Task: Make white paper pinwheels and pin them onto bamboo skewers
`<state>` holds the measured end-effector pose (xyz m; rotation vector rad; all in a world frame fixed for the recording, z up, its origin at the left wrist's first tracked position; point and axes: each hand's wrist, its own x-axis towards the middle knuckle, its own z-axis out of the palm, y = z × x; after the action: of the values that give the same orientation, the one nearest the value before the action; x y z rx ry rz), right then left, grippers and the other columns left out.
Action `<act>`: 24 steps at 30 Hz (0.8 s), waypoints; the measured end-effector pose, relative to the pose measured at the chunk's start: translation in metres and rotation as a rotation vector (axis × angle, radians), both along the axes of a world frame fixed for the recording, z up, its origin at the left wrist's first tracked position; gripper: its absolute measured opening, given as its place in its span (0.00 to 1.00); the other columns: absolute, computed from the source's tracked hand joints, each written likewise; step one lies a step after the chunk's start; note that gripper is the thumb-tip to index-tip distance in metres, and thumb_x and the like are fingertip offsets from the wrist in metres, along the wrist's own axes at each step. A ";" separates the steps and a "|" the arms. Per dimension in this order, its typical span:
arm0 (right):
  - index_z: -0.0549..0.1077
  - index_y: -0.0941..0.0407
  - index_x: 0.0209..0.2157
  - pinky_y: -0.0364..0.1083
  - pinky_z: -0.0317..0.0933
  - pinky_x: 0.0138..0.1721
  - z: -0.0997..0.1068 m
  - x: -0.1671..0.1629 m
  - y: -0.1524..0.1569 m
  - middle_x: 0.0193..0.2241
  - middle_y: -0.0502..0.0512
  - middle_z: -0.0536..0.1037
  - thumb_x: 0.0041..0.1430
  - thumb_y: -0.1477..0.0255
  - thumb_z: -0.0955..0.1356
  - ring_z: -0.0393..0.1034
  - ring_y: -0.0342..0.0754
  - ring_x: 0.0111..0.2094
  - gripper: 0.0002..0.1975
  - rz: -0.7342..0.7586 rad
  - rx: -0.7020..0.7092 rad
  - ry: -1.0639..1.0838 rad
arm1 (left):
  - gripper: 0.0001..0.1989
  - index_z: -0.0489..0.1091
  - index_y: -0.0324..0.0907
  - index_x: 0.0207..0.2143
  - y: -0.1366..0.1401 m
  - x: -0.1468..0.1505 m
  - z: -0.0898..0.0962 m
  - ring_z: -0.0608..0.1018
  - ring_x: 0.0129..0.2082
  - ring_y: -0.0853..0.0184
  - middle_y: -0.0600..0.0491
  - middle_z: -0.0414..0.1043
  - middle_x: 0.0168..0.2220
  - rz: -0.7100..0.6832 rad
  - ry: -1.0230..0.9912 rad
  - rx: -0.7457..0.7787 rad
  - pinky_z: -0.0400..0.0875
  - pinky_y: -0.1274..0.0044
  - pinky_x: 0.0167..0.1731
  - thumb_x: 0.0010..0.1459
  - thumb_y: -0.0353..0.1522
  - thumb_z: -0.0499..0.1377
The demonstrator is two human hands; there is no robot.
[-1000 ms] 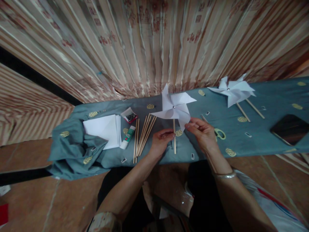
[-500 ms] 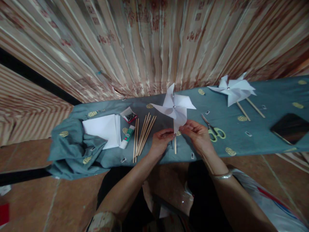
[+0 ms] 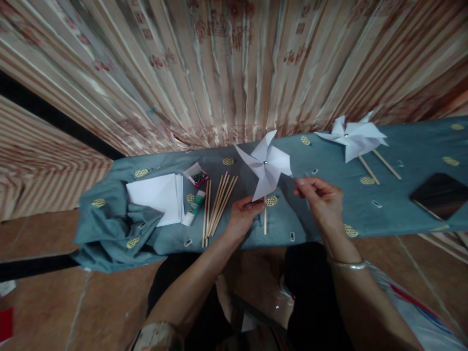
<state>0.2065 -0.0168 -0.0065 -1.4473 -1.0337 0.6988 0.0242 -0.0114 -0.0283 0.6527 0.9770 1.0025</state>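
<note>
A white paper pinwheel with a pin at its centre stands tilted on a thin wooden stick over the cloth. My left hand is closed on that stick just below the blades. To the right of the pinwheel is my right hand, its thumb and forefinger pinched together close to one blade's tip. I see nothing between those fingertips, and whether they touch the paper I cannot tell. The scissors are hidden behind my right hand.
On the green cloth to the left lie several wooden sticks, a glue stick, a small box of pins and stacked white paper. Rightward lie two finished-looking pinwheels and a dark phone. A curtain hangs behind.
My right hand has moved right, away from the stick, and now covers the scissors. The pinwheel's blades have turned. My left hand stays in place on the stick.
</note>
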 end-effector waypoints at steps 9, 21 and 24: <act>0.79 0.52 0.41 0.54 0.69 0.51 -0.025 0.029 0.017 0.39 0.54 0.83 0.47 0.62 0.77 0.77 0.50 0.43 0.19 -0.081 0.058 0.054 | 0.19 0.80 0.39 0.27 -0.005 0.000 0.002 0.75 0.27 0.69 0.52 0.78 0.26 -0.082 -0.005 -0.028 0.70 0.75 0.34 0.30 0.37 0.77; 0.81 0.52 0.36 0.45 0.68 0.32 -0.021 0.020 0.017 0.24 0.47 0.80 0.42 0.67 0.78 0.71 0.43 0.26 0.15 -0.063 -0.005 0.179 | 0.16 0.80 0.39 0.27 -0.001 -0.003 -0.002 0.76 0.29 0.69 0.51 0.79 0.28 -0.067 0.008 -0.001 0.70 0.73 0.39 0.33 0.35 0.75; 0.81 0.51 0.35 0.45 0.67 0.31 -0.018 0.015 0.015 0.24 0.48 0.79 0.41 0.67 0.78 0.71 0.43 0.26 0.14 -0.057 -0.010 0.185 | 0.15 0.79 0.40 0.27 0.000 -0.003 -0.003 0.76 0.29 0.69 0.52 0.79 0.28 -0.058 0.021 0.021 0.70 0.73 0.39 0.34 0.36 0.75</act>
<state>0.2216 -0.0023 -0.0245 -1.3868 -0.8443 0.7815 0.0208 -0.0116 -0.0313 0.7061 0.9617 0.9573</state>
